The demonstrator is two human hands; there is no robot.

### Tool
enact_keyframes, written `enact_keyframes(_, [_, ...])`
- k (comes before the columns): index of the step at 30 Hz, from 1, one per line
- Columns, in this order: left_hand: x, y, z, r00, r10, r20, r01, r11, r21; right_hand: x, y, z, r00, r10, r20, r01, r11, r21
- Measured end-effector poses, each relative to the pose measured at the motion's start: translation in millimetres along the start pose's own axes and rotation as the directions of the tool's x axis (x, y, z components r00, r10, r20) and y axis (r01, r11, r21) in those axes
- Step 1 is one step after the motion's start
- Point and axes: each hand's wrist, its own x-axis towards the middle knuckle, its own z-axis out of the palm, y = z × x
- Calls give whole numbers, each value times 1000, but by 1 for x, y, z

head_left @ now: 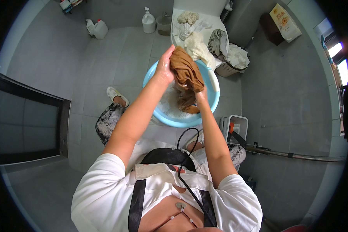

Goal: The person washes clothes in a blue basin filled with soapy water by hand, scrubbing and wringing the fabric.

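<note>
Wet brown cloth (186, 69) is bunched up between my two hands over a light blue basin (173, 122). My left hand (166, 66) grips its upper left end, with suds on the wrist. At the lower right end, my right hand (200, 95) is closed on the cloth, its fingers mostly hidden behind the folds. Part of the brown cloth hangs down into the foamy water (167, 102) in the basin. Its exact garment shape cannot be made out. A pale bar-shaped piece (213, 80) lies along the basin's right rim.
Piled clothes (195, 40) lie on a white toilet (199, 9) beyond the basin. To its right stands a basket (227, 70) with white cloth. A pump bottle (148, 21) and white jug (100, 29) stand behind. A long pole (297, 155) reaches in from the right.
</note>
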Motion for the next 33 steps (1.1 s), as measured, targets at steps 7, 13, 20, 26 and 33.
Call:
enact_keyframes(7, [39,-10,-116,956,292,29,-134,348,928,-6,-25,-25,956,-170,-240,84,940,-330])
enact_keyframes(13, [25,-34,-121,938,341,57,-5,-150,989,-4,-16,-5,969,-241,56,201,632,-749])
enact_keyframes(20, [31,-90,-172,995,34,90,-68,-414,908,-17,6,32,861,164,481,449,200,-871])
enact_keyframes(26, [40,-97,-176,999,35,-36,45,-318,947,12,82,25,821,403,405,395,111,-912])
enact_keyframes(33, [50,-117,-197,837,507,-207,39,322,946,19,106,27,749,490,446,510,3,-860])
